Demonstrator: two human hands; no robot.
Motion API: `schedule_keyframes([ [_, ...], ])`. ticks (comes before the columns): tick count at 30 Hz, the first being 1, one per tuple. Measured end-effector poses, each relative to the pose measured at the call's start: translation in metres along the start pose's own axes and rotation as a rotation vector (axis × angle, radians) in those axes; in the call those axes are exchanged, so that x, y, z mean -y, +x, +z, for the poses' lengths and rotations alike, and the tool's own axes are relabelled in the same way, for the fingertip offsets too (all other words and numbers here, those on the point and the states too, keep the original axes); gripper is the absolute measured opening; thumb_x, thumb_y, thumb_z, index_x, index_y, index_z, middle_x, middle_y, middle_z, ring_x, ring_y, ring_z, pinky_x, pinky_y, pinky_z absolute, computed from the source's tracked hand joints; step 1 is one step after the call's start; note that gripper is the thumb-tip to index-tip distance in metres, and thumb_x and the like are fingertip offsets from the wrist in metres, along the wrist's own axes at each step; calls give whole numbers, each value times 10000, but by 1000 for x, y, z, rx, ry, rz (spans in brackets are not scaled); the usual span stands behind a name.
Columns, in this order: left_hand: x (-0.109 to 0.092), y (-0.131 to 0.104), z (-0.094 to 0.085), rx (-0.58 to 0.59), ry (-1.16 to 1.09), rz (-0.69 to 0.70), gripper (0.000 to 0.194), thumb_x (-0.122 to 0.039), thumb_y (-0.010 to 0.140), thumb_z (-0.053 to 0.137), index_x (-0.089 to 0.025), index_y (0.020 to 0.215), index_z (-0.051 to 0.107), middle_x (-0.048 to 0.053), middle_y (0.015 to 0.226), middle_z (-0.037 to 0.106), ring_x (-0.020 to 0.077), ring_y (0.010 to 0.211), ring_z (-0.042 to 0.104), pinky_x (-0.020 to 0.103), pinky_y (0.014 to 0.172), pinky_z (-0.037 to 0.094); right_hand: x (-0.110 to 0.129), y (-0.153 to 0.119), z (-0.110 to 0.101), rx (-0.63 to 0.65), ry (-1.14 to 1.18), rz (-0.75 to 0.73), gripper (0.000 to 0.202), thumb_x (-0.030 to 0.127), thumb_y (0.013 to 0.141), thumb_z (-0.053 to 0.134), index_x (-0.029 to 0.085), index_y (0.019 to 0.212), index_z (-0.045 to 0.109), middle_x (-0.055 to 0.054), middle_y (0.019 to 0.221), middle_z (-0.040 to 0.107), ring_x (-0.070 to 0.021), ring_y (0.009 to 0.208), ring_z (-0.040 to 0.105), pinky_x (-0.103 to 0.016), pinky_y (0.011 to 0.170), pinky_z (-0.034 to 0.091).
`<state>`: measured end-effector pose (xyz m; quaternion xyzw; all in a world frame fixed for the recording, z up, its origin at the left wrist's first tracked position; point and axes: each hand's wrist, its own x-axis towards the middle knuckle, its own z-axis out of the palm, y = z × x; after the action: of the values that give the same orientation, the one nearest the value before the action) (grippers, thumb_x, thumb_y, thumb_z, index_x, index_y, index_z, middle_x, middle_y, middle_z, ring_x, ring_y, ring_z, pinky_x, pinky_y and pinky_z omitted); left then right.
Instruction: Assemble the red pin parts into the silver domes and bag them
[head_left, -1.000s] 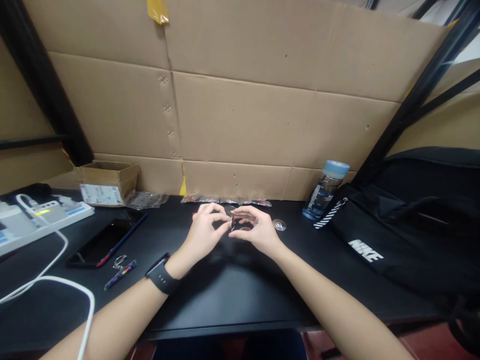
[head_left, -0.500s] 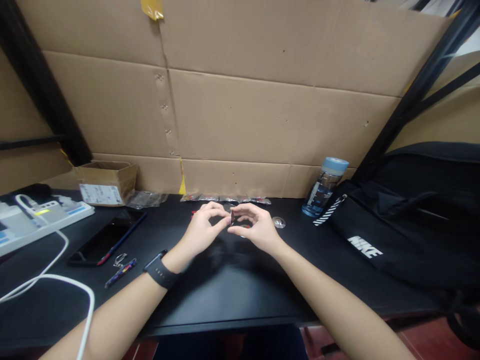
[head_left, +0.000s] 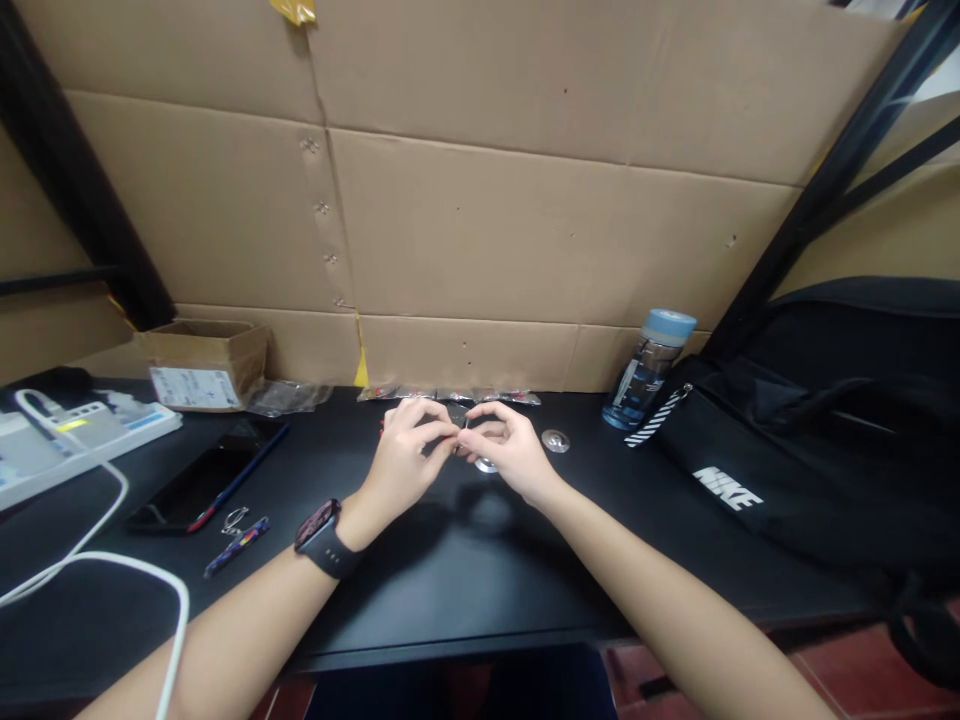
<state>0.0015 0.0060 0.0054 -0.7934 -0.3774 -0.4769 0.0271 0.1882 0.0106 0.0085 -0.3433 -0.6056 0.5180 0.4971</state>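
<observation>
My left hand [head_left: 409,455] and my right hand [head_left: 504,448] meet over the middle of the black desk [head_left: 450,570], fingertips pinched together on a small thin clear piece [head_left: 459,425] that is mostly hidden by the fingers. A small round shiny disc [head_left: 486,464] lies on the desk just under my right hand. Another clear round dome-shaped piece [head_left: 555,440] lies a little to the right. A dark watch [head_left: 324,538] sits on my left wrist.
Small plastic packets with red parts [head_left: 450,395] line the cardboard wall behind the hands. A blue-capped water bottle [head_left: 649,368] and a black bag [head_left: 810,440] stand right. Left are a phone [head_left: 191,487], pens [head_left: 238,533], a cardboard box [head_left: 202,362], a white power strip [head_left: 75,440] and cable.
The hands have drawn closer together and lowered slightly. The small dark piece seen held upright between them earlier is now hidden behind the pinching fingertips.
</observation>
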Motion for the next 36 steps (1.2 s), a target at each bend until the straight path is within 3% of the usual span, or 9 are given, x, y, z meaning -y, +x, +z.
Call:
schedule_keyframes([
  [5, 0, 2, -3, 70, -115, -35, 132, -223, 950, 553, -230, 996, 677, 61, 1066, 655, 228, 1059, 597, 391, 938, 445, 1, 1, 0, 34, 34, 42, 458, 508, 760, 803, 204, 982, 541, -46, 799, 765, -213, 735, 765, -295, 663, 583],
  [11, 4, 5, -16, 279, -150, 58, 569, -235, 840, 674, -274, 1387, 525, 85, 1401, 563, 289, 1321, 488, 449, 1110, 371, 1, 2, -3, 61, 8, 63, 451, 515, 760, 802, 208, 922, 512, -29, 762, 755, -184, 655, 738, -268, 603, 549],
  [14, 8, 6, -17, 319, -130, 74, 533, -349, 853, 730, -300, 1359, 572, 84, 1402, 584, 296, 1305, 505, 468, 1099, 379, 0, 3, -4, 88, -5, 62, 433, 544, 783, 772, 199, 884, 530, -33, 776, 747, -181, 654, 733, -269, 603, 544],
  [19, 14, 6, -11, 258, -154, 58, 491, -403, 852, 756, -278, 1302, 605, 81, 1319, 656, 275, 1240, 563, 453, 1068, 411, -1, 4, -8, 122, -87, 10, 401, 593, 916, 585, 193, 900, 568, -30, 764, 716, -157, 635, 701, -253, 582, 514],
  [22, 15, 5, -9, 220, -155, 8, 486, -432, 847, 756, -275, 1284, 611, 73, 1292, 668, 267, 1206, 588, 442, 1054, 434, -1, 3, -11, 119, -260, -134, 300, 486, 966, 543, 193, 952, 607, -38, 837, 714, -132, 646, 661, -243, 593, 495],
  [25, 15, 3, -7, 198, -172, -44, 476, -462, 855, 738, -280, 1278, 620, 67, 1269, 676, 264, 1178, 608, 435, 1042, 456, 1, 1, -14, 94, -448, -265, 152, 326, 914, 633, 203, 1004, 632, -23, 884, 702, -115, 660, 614, -229, 611, 482],
  [30, 15, 2, -3, 208, -183, -77, 469, -469, 845, 747, -290, 1261, 630, 62, 1270, 676, 270, 1177, 613, 435, 1026, 466, 3, 0, -15, 81, -615, -342, 67, 251, 935, 587, 197, 942, 625, -5, 820, 671, -106, 638, 584, -224, 626, 471],
  [33, 15, 2, -2, 216, -175, -86, 457, -461, 841, 754, -293, 1247, 628, 55, 1258, 680, 269, 1175, 614, 431, 1019, 462, 2, 1, -15, 102, -683, -396, 79, 247, 960, 552, 198, 937, 610, -23, 869, 654, -124, 700, 600, -245, 683, 496],
  [36, 14, 1, -2, 214, -173, -95, 450, -446, 847, 752, -289, 1245, 614, 46, 1243, 682, 258, 1149, 625, 418, 1006, 464, 1, 1, -15, 101, -750, -469, 80, 248, 980, 518, 203, 964, 583, -82, 1087, 608, -167, 911, 627, -292, 806, 524],
])
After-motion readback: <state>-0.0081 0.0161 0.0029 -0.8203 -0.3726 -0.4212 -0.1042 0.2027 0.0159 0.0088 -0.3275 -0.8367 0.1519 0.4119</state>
